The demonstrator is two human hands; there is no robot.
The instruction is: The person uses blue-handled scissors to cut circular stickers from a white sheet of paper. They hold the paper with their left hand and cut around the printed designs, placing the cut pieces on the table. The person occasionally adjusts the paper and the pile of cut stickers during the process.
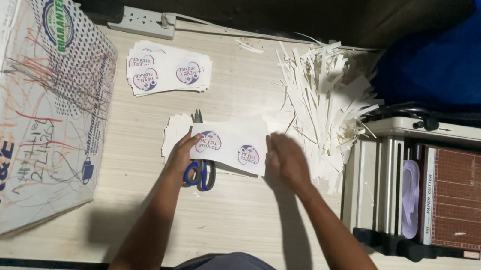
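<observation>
My left hand (pixel 181 153) presses its fingers on the left edge of a white printed sheet (pixel 232 146) that bears two round logos. At the sheet's right edge is my right hand (pixel 286 159), its fingers on or just over the paper. The sheet lies on a small pile of white paper (pixel 175 132) in the middle of the table. Under the sheet and my left hand lie blue-handled scissors (pixel 200 173), with their tips poking out above the paper.
A stack of printed sheets (pixel 166 70) lies at the back left. A heap of white paper strips (pixel 324 93) sits at the back right. A paper cutter (pixel 439 188) with a printed slip stands at the right. A large cardboard box (pixel 26 104) stands left, a power strip (pixel 142 22) behind.
</observation>
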